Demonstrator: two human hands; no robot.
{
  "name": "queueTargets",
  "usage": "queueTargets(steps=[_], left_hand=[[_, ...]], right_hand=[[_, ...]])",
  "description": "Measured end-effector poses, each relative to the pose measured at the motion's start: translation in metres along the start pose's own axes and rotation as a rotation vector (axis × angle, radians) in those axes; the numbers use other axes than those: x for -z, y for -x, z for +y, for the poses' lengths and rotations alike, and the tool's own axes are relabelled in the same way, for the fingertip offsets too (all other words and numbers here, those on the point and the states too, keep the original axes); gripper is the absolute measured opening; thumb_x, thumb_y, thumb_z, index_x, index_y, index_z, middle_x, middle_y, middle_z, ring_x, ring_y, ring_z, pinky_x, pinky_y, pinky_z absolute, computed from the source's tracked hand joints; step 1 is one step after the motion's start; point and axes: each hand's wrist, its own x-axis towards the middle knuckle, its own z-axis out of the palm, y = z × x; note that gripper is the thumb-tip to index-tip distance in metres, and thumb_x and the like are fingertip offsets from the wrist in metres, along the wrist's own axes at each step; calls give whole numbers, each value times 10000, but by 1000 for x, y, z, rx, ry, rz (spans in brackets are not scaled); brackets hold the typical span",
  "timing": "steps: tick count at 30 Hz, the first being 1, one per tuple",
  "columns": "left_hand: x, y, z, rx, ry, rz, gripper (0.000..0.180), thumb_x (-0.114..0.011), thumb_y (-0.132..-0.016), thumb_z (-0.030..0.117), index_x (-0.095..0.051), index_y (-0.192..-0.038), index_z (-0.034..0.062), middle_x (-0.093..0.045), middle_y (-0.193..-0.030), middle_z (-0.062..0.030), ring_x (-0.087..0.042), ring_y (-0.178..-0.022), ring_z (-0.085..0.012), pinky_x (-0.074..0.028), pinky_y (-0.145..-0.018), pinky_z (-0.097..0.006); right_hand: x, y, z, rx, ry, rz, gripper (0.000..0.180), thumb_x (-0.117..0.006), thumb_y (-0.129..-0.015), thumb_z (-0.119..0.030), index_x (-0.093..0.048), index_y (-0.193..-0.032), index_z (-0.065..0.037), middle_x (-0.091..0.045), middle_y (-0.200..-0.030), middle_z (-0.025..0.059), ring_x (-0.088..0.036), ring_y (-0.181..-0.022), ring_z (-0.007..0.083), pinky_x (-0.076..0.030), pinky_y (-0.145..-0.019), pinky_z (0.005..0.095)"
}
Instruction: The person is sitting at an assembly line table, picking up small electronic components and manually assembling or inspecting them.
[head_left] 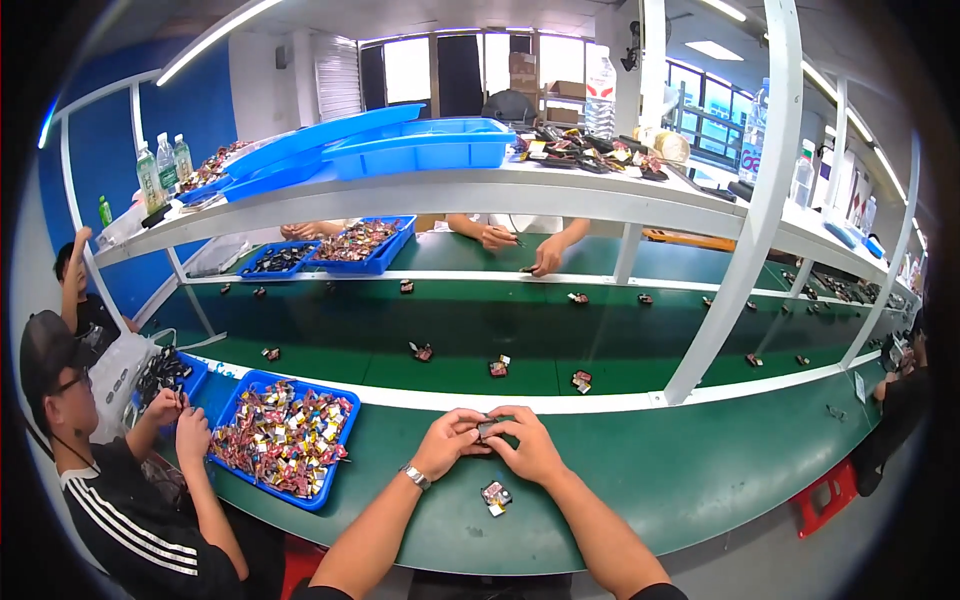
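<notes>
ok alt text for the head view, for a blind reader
A person's left hand and right hand hold a small dark part over a green workbench, an electronic component lying nearer. At left, a co-worker is beside a blue tray heaped with similar pieces.

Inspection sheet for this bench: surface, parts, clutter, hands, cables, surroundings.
Surface: green worktable, bare in places.
Parts: small dark part between both hands; small multicoloured piece on the table, nearer the wearer.
Clutter: blue tray heaped with small pieces, left of the hands.
Hands: left hand and right hand both grip the dark part.
Cables: nothing seen near the hands; heaps too fine to tell.
Surroundings: co-worker at left; white shelf overhead; red stool at right.
</notes>
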Motion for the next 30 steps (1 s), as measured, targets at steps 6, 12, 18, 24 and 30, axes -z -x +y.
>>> queueTargets(steps=[6,12,18,24,30], left_hand=[[2,-2,-5,-97,-61,-68,162,-543,-937,-12,-578,-1095,-13,-607,-1155,-136,-636,-1026,-222,-593,-866,-394],[1,1,-3,-67,-108,-37,113,-560,-937,16,-584,-1043,-15,-624,-1090,-128,-656,-952,-214,-601,-837,-363],[-1,0,-1,-71,-132,-69,97,-559,-948,41,-565,-1030,-10,-624,-1047,-112,-657,-936,-206,-601,-831,-360],[-3,2,-1,13,-142,13,124,-548,-952,37,-546,-1065,-14,-624,-1077,-122,-662,-945,-203,-604,-812,-349],[-8,0,-5,-38,-45,-1,231,-515,-953,0,-490,-1183,-12,-617,-1148,-150,-649,-1022,-217,-589,-852,-362]], right_hand=[[4,0,10,10,-77,-13,106,-678,-835,-122,-699,-933,-90,-596,-1194,64,-518,-1166,277,-430,-991,383],[2,0,10,-35,-115,-57,111,-672,-840,-138,-696,-935,-85,-585,-1219,69,-511,-1179,278,-414,-1007,387],[3,0,13,-47,-127,-79,108,-673,-841,-143,-694,-925,-78,-586,-1216,72,-507,-1183,278,-411,-1008,387],[1,1,7,-53,-83,-45,106,-685,-831,-152,-698,-910,-82,-592,-1204,70,-512,-1175,278,-419,-1005,387],[0,3,-2,-16,117,33,104,-698,-805,-123,-699,-899,-79,-600,-1169,66,-533,-1137,285,-462,-949,377]])
